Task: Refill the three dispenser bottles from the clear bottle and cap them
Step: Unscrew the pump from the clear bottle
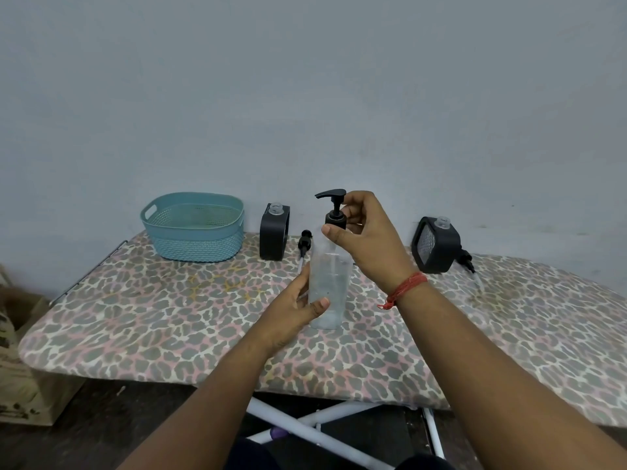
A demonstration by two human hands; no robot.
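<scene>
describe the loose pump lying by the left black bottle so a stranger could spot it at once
On the leopard-print board, find the teal basket at the back left, then the black dispenser bottle just right of it. The loose pump lies flat beside that bottle's right side: a black head with a pale tube, attached to nothing.

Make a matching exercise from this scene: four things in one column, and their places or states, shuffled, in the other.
Things:
1. Teal plastic basket
2. Clear plastic bottle
3. Loose black pump head
4. Right-hand black dispenser bottle

Places or states:
A. Lying flat on the leopard-print board
B. Uncapped, far right by the wall
C. Far left by the wall
D. Gripped by the left hand, its pump under the right hand

Pairs: 1-C, 2-D, 3-A, 4-B
</scene>
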